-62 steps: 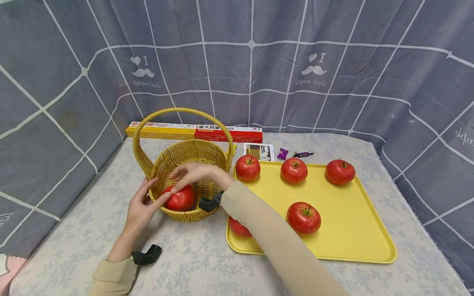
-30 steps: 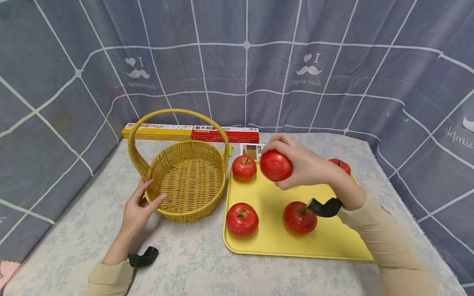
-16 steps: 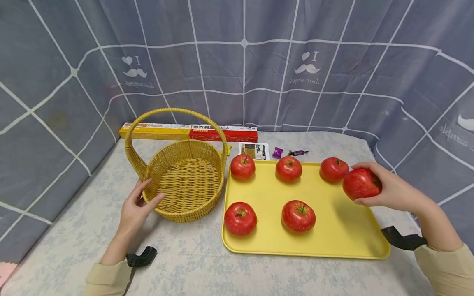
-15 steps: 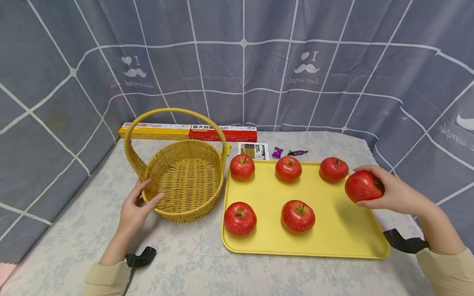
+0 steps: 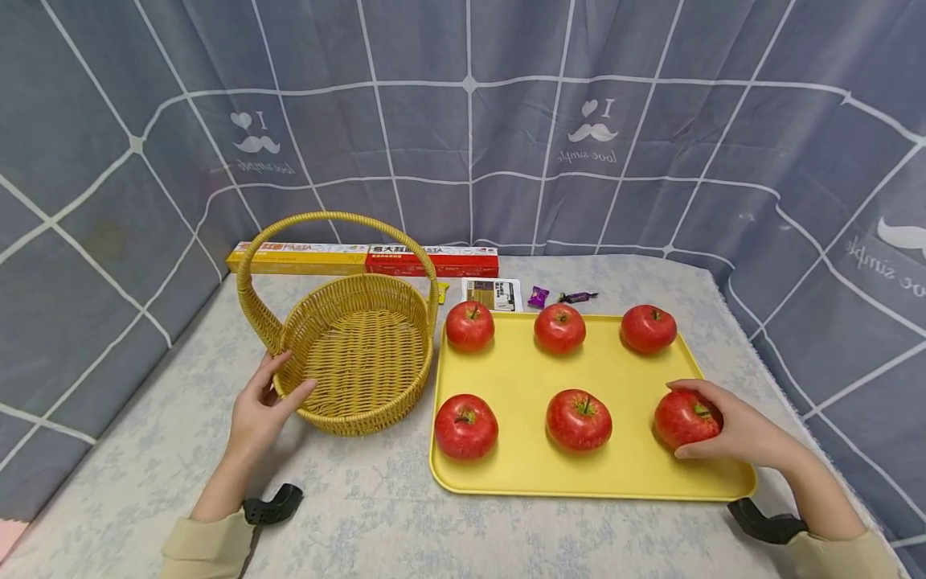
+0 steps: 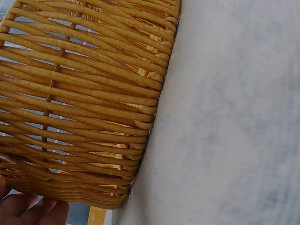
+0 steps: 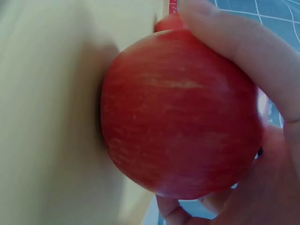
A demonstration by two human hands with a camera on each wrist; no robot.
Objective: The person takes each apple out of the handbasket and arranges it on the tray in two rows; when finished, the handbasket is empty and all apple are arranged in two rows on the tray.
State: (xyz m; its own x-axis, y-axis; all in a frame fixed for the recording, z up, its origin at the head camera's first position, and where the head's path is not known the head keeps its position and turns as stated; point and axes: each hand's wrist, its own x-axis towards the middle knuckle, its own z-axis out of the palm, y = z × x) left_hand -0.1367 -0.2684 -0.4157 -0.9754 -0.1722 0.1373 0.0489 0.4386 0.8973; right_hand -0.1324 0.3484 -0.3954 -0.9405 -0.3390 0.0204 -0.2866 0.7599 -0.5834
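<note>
My right hand grips a red apple at the front right corner of the yellow tray, fingers and thumb around its sides. In the right wrist view that apple is at the tray's surface; whether it bears its full weight there I cannot tell. Several other red apples sit apart on the tray, such as the front middle apple. On the left, my left hand holds the rim of a wicker basket, thumb inside and fingers outside. Nothing lies in the basket, and its tall handle stands up.
A yellow pasta box and a red pasta box lie along the curtain behind the basket. Behind the tray are a white printed packet, a purple candy and a dark wrapped candy. A patterned cloth covers the table.
My right hand has taken the apple out of the basket, carried it right across the tray and lowered it at the front right corner. My left hand has stayed on the basket rim.
</note>
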